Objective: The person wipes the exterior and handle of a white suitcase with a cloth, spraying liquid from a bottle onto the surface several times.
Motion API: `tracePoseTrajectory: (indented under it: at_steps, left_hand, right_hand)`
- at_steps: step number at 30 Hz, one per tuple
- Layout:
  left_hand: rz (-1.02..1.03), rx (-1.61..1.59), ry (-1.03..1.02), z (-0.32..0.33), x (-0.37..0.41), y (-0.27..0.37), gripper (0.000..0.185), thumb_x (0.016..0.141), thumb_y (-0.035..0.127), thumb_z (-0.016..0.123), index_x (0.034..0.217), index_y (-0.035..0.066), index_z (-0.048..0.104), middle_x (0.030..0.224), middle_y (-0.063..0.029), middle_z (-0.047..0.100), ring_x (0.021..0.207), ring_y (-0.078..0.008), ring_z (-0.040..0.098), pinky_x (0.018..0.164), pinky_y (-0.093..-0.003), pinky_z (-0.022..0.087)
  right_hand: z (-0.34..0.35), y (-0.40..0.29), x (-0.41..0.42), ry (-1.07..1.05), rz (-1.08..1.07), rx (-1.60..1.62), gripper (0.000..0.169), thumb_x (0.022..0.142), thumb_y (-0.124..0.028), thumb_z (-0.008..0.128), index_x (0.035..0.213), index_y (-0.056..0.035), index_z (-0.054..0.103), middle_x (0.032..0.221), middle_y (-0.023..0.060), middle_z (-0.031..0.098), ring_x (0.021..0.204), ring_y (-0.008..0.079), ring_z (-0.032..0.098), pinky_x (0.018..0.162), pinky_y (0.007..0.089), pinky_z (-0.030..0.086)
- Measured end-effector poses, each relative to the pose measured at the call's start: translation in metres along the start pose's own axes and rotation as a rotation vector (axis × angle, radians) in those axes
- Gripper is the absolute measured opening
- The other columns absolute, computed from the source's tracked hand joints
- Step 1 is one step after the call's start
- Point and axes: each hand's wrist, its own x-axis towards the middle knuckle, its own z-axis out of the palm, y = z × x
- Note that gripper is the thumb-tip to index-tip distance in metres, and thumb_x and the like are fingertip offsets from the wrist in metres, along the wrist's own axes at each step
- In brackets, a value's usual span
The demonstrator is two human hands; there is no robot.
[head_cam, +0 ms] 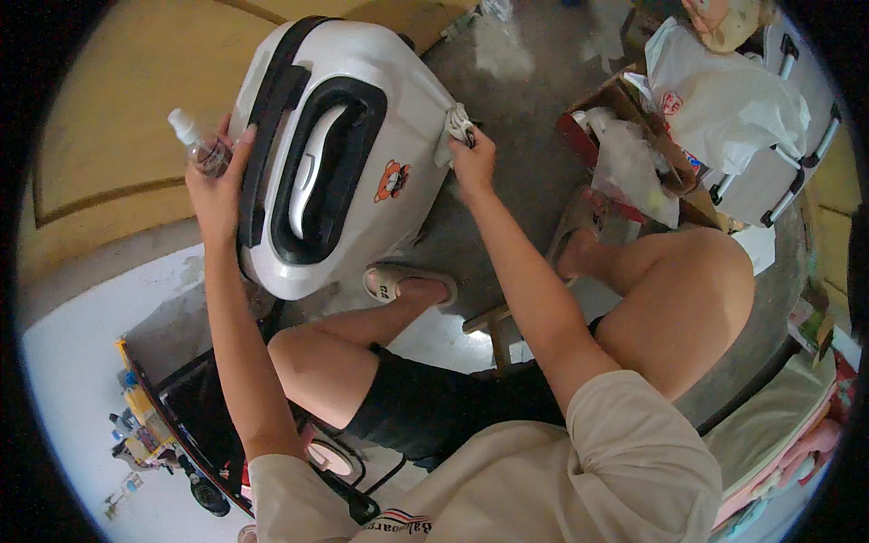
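Note:
A white hard-shell suitcase (414, 129) with black trim, a silver carry handle (318, 166) and a bear sticker (392, 181) stands tilted before me. My left hand (220, 173) holds a small clear spray bottle (209, 155) with a white cap, and its fingers rest against the black-trimmed edge of the case. In my right hand (473, 159) is a crumpled light cloth (453, 129), pressed to the right side of the shell. Part of the cloth is hidden by my fingers.
Right of the case, a cardboard box (662, 149) holds plastic bags, beside a white plastic bag (733, 102) on another light suitcase (753, 193). A yellow wooden panel (122, 122) is at the left. My slippered feet and a wooden stool leg (499, 343) are below.

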Motion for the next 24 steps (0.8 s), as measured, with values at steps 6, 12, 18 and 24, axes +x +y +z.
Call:
tracePoseTrajectory:
  at_steps: [6, 12, 18, 24]
  left_hand:
    - [-0.090, 0.062, 0.003, -0.005, -0.005, -0.005, 0.054, 0.086, 0.024, 0.083, 0.125, -0.008, 0.065, 0.093, -0.0024, 0.066, 0.083, -0.0085, 0.059, 0.079, -0.0230, 0.048]
    - [-0.015, 0.142, 0.029, -0.001, 0.002, -0.005, 0.048, 0.082, 0.034, 0.085, 0.108, -0.003, 0.071, 0.084, -0.0030, 0.066, 0.076, -0.0107, 0.059, 0.076, -0.0267, 0.050]
    - [-0.084, 0.223, 0.020, -0.004, 0.000, -0.001, 0.054, 0.083, 0.033, 0.084, 0.117, -0.005, 0.068, 0.093, -0.0038, 0.068, 0.083, -0.0106, 0.060, 0.079, -0.0271, 0.050]
    - [-0.036, 0.216, 0.043, -0.005, -0.003, -0.002, 0.052, 0.079, 0.043, 0.085, 0.103, -0.001, 0.069, 0.092, -0.0120, 0.073, 0.084, -0.0195, 0.067, 0.081, -0.0336, 0.052]
  right_hand:
    - [0.009, -0.074, -0.034, -0.136, -0.085, 0.087, 0.031, 0.084, 0.004, 0.065, 0.115, 0.0027, 0.068, 0.101, 0.0020, 0.070, 0.088, 0.0104, 0.061, 0.081, 0.0274, 0.048]
    - [0.015, -0.124, -0.053, -0.188, -0.183, 0.175, 0.030, 0.086, 0.005, 0.066, 0.116, 0.0031, 0.068, 0.104, 0.0022, 0.071, 0.091, 0.0098, 0.061, 0.084, 0.0262, 0.047]
    - [0.021, -0.169, -0.072, -0.194, -0.149, 0.263, 0.033, 0.082, 0.003, 0.068, 0.115, 0.0047, 0.068, 0.104, 0.0072, 0.073, 0.093, 0.0139, 0.063, 0.086, 0.0301, 0.049]
    - [0.019, -0.191, -0.076, -0.268, -0.059, 0.497, 0.038, 0.080, 0.006, 0.067, 0.118, 0.0054, 0.068, 0.107, 0.0072, 0.072, 0.094, 0.0159, 0.065, 0.087, 0.0276, 0.049]
